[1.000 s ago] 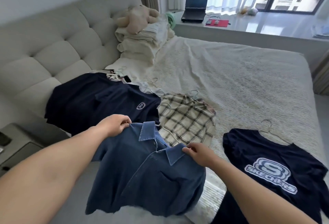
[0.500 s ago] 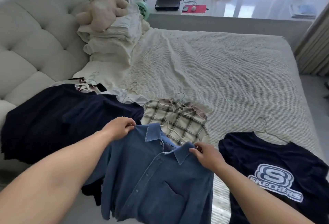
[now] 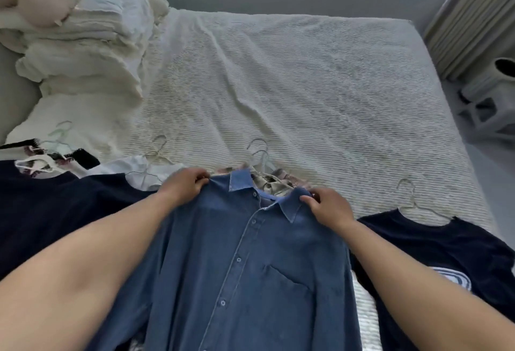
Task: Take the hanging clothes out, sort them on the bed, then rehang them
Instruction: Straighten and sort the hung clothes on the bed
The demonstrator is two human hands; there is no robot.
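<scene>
A blue denim shirt [image 3: 250,267] is lying front-up on the bed [image 3: 292,86], between two dark tops. The left hand [image 3: 184,186] and right hand [image 3: 326,205] are each pinching a shoulder beside the collar, fingers curled.
</scene>
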